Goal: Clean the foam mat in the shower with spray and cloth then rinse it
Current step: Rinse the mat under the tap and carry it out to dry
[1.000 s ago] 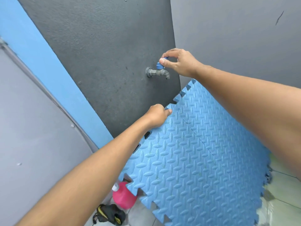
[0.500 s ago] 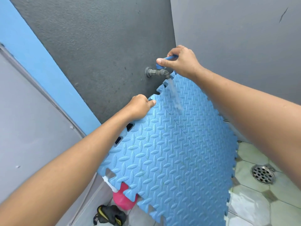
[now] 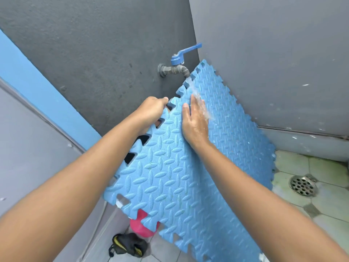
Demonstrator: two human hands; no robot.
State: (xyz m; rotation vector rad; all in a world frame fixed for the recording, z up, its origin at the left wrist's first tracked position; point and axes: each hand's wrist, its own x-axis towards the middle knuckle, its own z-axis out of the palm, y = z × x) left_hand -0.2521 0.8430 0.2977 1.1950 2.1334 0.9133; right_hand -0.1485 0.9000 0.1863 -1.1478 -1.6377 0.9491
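Observation:
The blue foam mat (image 3: pixel 170 186) with its jigsaw edge stands tilted against the wall corner, under the tap (image 3: pixel 175 69). The tap's blue lever is turned and water runs from the spout onto the mat's upper part. My left hand (image 3: pixel 151 114) grips the mat's top left edge, fingers curled round it. My right hand (image 3: pixel 194 121) lies flat on the mat's face with straight fingers, in the stream of water. No spray bottle is plainly visible in my hands.
A pink bottle (image 3: pixel 141 227) stands on the floor behind the mat's lower edge, with a dark cloth or bag with yellow trim (image 3: pixel 128 244) beside it. A round metal drain (image 3: pixel 303 186) sits in the tiled floor at right.
My right hand let go of the tap lever and came down flat onto the mat under the running water. The mat has stayed raised under the spout.

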